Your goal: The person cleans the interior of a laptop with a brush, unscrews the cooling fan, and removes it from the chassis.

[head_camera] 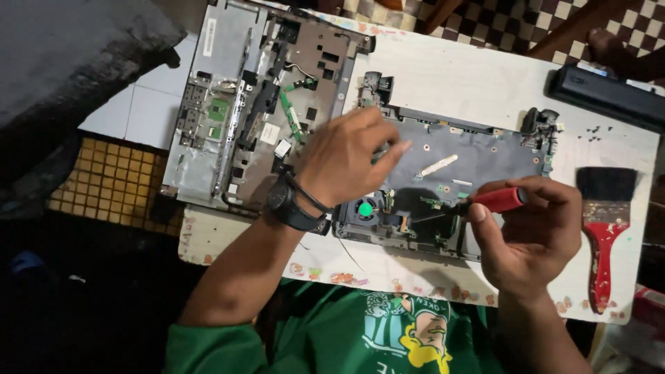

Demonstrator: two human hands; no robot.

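An opened laptop base (478, 156) lies on the white table (471, 76), its dark board and a fan with a green hub (366, 208) exposed. My right hand (530, 232) grips a red-handled screwdriver (495, 201), whose tip points left into the base near the fan. My left hand (346, 163), with a black watch on the wrist, hovers over the base's left part with fingers curled and pinched; whether it holds anything small I cannot tell.
A detached laptop cover (242, 97) with green circuit strips lies upside down at the table's left. A black battery (606, 93) sits at the far right, several tiny screws (592, 131) beside it. A red-handled paintbrush (604, 221) lies on the right.
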